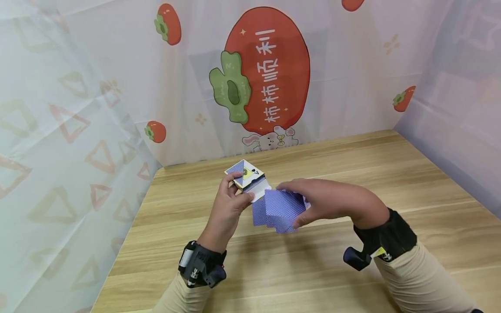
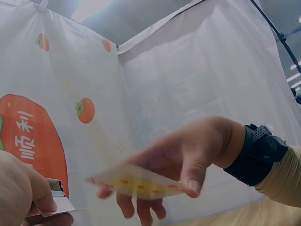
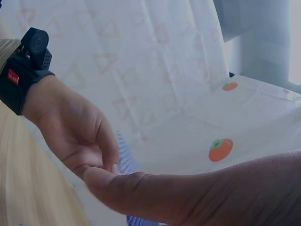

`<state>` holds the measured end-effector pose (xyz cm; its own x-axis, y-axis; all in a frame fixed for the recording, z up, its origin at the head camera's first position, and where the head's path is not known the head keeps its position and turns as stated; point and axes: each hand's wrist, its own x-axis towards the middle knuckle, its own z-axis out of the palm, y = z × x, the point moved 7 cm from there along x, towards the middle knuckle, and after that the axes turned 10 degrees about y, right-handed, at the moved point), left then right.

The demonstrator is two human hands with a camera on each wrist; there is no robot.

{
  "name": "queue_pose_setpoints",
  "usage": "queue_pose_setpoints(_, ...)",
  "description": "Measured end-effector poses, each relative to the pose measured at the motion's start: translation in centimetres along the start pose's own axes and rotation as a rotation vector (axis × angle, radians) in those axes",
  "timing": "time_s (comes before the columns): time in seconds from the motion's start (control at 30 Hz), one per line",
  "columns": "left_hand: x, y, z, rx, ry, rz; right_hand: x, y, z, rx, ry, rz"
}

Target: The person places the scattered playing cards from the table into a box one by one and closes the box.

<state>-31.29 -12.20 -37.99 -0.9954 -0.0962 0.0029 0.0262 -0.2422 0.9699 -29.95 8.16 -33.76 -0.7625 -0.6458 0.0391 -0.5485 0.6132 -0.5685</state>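
My left hand [image 1: 231,204] grips a playing card box [image 1: 250,174] by its sides, fingers over the top and thumb near the opening. The box has a blue patterned panel, a yellow emblem and an ace print, and its white flap [image 1: 259,190] hangs out toward the right. Just right of it, my right hand [image 1: 325,198] holds a loose stack of playing cards [image 1: 283,208] between thumb and fingers, blue backs up and edges uneven. From the left wrist view, the underside of the cards [image 2: 136,183] shows red and yellow print, blurred. Both hands are above the table.
A wood-grain table [image 1: 156,261] lies below. White curtains with printed persimmons [image 1: 270,69] stand behind it and along both sides. Each wrist carries a black strapped camera, the left one [image 1: 203,265] and the right one [image 1: 381,239].
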Motion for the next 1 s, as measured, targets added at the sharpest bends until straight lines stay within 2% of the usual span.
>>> queue_pose_setpoints(0.17,-0.1,0.1,0.0,0.001,0.003,-0.007,0.5,-0.7,-0.5,-0.002,0.099,-0.024)
queue_pose_setpoints(0.37,-0.3,0.1,0.1,0.007,-0.007,-0.003,0.8,-0.9,-0.6,-0.064,0.155,0.006)
queue_pose_setpoints(0.6,-0.3,0.1,0.4,0.004,-0.027,-0.002,0.9,-1.3,-0.8,-0.127,0.242,-0.023)
queue_pose_setpoints(1.0,-0.2,-0.3,0.6,-0.007,-0.041,0.011,1.2,-2.1,0.0,-0.253,0.315,0.022)
